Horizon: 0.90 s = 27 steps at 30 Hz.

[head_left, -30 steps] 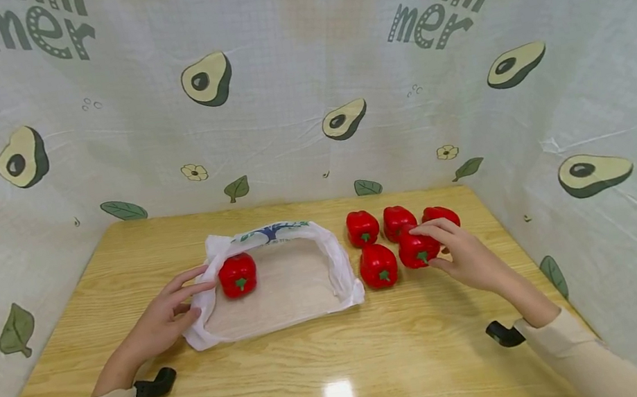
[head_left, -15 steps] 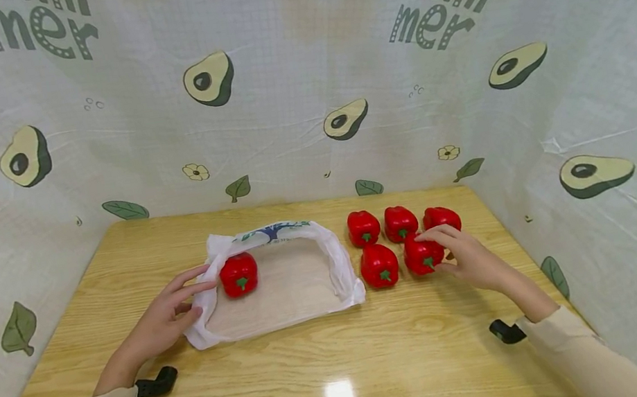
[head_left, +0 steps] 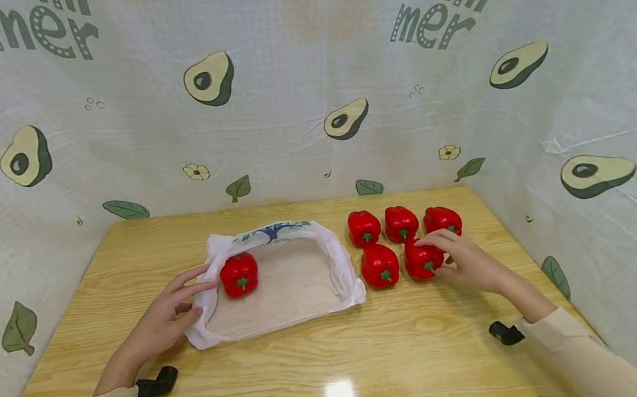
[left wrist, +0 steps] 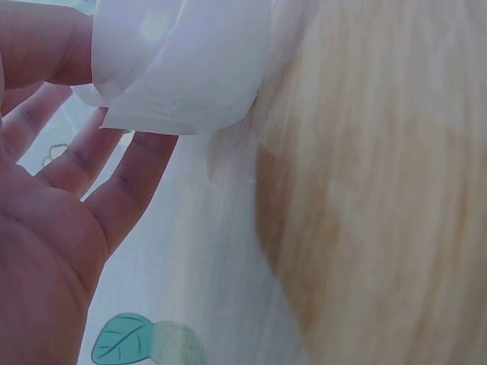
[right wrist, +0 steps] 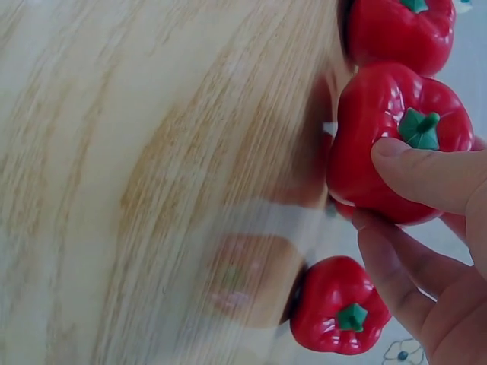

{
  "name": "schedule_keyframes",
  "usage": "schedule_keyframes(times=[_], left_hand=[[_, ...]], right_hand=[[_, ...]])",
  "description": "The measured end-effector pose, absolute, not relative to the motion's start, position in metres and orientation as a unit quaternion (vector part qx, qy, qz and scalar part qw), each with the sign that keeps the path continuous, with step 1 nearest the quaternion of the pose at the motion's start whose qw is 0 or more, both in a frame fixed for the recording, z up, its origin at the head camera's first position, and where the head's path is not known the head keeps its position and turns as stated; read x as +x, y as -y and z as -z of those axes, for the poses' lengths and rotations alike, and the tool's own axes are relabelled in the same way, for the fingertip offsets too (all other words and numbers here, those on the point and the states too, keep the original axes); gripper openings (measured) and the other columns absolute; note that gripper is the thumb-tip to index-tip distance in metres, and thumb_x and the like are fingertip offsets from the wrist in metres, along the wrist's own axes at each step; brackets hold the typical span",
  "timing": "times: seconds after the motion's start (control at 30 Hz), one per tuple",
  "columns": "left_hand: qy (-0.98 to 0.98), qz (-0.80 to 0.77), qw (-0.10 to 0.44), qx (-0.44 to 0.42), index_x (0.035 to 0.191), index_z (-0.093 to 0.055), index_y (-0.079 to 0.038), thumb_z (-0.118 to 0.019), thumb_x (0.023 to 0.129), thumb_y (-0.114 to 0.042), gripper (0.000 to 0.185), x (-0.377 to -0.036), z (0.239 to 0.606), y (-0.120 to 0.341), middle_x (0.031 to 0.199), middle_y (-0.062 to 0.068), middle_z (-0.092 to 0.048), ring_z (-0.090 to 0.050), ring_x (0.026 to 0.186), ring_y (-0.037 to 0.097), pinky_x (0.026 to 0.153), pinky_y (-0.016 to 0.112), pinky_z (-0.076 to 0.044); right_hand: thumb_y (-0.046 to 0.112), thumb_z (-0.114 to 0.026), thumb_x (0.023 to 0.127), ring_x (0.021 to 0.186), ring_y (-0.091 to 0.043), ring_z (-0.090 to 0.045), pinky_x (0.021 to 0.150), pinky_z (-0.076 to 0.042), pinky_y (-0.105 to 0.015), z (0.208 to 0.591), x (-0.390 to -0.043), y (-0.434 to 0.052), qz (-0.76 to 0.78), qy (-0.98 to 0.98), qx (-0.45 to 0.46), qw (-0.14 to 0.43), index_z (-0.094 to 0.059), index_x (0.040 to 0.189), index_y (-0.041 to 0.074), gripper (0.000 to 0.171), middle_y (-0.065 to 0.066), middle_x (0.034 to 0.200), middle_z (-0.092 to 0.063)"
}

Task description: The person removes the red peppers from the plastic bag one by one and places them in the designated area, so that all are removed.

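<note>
My right hand (head_left: 445, 258) grips a red bell pepper (head_left: 420, 260) that stands on the wooden table (head_left: 332, 358), the front right one of a group. In the right wrist view my thumb lies by the green stem of this pepper (right wrist: 396, 144) and my fingers (right wrist: 396, 274) curl under it. My left hand (head_left: 184, 302) pinches the left rim of a white plastic bag (head_left: 340, 272) that lies spread with its mouth up. The left wrist view shows the bag's edge (left wrist: 183, 68) between thumb and fingers (left wrist: 129, 182). One red pepper (head_left: 239, 274) lies inside the bag near its left side.
Several more red peppers (head_left: 379, 265) (head_left: 364, 227) (head_left: 400, 222) (head_left: 441, 220) stand close together to the right of the bag. A cloth backdrop (head_left: 288, 91) printed with avocados walls the table at the back and on both sides.
My right hand has sunk a little and its fingers have closed round the front right pepper. The left hand and the bag have stayed where they were.
</note>
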<state>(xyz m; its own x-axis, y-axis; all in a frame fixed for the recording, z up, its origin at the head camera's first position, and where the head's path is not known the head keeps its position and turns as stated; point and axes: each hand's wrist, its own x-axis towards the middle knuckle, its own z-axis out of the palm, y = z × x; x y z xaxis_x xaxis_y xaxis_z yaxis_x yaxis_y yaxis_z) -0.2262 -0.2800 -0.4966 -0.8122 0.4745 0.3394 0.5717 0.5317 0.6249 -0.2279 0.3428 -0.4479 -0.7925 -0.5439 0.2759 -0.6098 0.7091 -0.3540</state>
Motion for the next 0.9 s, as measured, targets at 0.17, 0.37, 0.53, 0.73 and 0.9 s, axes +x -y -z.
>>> schedule_keyframes(times=[0.17, 0.37, 0.53, 0.73, 0.9], left_hand=[[0.872, 0.382, 0.062, -0.299, 0.141, -0.068, -0.008, -0.071, 0.095, 0.009, 0.049, -0.2262, 0.4965, 0.2800, 0.165, 0.016, -0.041, -0.043, 0.139, 0.038, 0.086, 0.020, -0.053], [0.872, 0.383, 0.061, -0.299, 0.141, -0.068, -0.009, -0.071, 0.095, 0.009, 0.050, -0.2265, 0.4970, 0.2800, 0.165, 0.017, -0.041, -0.044, 0.139, 0.040, 0.085, 0.020, -0.054], [0.872, 0.380, 0.063, -0.301, 0.141, -0.068, -0.008, -0.071, 0.094, 0.010, 0.051, -0.2262, 0.4973, 0.2798, 0.165, 0.017, -0.041, -0.045, 0.138, 0.040, 0.084, 0.020, -0.055], [0.874, 0.380, 0.063, -0.298, 0.141, -0.068, -0.009, -0.071, 0.095, 0.009, 0.050, -0.2261, 0.4971, 0.2798, 0.165, 0.016, -0.041, -0.043, 0.141, 0.041, 0.087, 0.020, -0.054], [0.873, 0.381, 0.061, -0.298, 0.141, -0.068, -0.010, -0.071, 0.095, 0.008, 0.050, -0.2261, 0.4971, 0.2798, 0.165, 0.015, -0.041, -0.044, 0.140, 0.038, 0.087, 0.020, -0.054]], right_hand=[[-0.012, -0.084, 0.082, 0.103, -0.021, -0.060, 0.078, -0.062, -0.048, 0.4512, -0.2272, -0.3428, -0.222, 0.922, 0.311, 0.069, -0.060, 0.144, 0.009, 0.070, -0.013, 0.142, -0.056], [-0.013, -0.084, 0.081, 0.103, -0.021, -0.060, 0.077, -0.062, -0.047, 0.4545, -0.2271, -0.3430, -0.231, 0.919, 0.312, 0.072, -0.060, 0.144, 0.010, 0.071, -0.012, 0.142, -0.056], [-0.013, -0.085, 0.081, 0.109, -0.024, -0.060, 0.080, -0.062, -0.047, 0.4551, -0.2272, -0.3421, -0.230, 0.920, 0.308, 0.070, -0.060, 0.141, 0.010, 0.069, -0.011, 0.138, -0.057], [-0.013, -0.085, 0.080, 0.116, -0.026, -0.059, 0.084, -0.061, -0.043, 0.4553, -0.2269, -0.3412, -0.227, 0.923, 0.302, 0.067, -0.059, 0.138, 0.011, 0.068, -0.009, 0.135, -0.057], [-0.013, -0.084, 0.081, 0.118, -0.027, -0.059, 0.087, -0.061, -0.043, 0.4553, -0.2268, -0.3408, -0.224, 0.924, 0.302, 0.068, -0.059, 0.137, 0.011, 0.066, -0.008, 0.134, -0.057]])
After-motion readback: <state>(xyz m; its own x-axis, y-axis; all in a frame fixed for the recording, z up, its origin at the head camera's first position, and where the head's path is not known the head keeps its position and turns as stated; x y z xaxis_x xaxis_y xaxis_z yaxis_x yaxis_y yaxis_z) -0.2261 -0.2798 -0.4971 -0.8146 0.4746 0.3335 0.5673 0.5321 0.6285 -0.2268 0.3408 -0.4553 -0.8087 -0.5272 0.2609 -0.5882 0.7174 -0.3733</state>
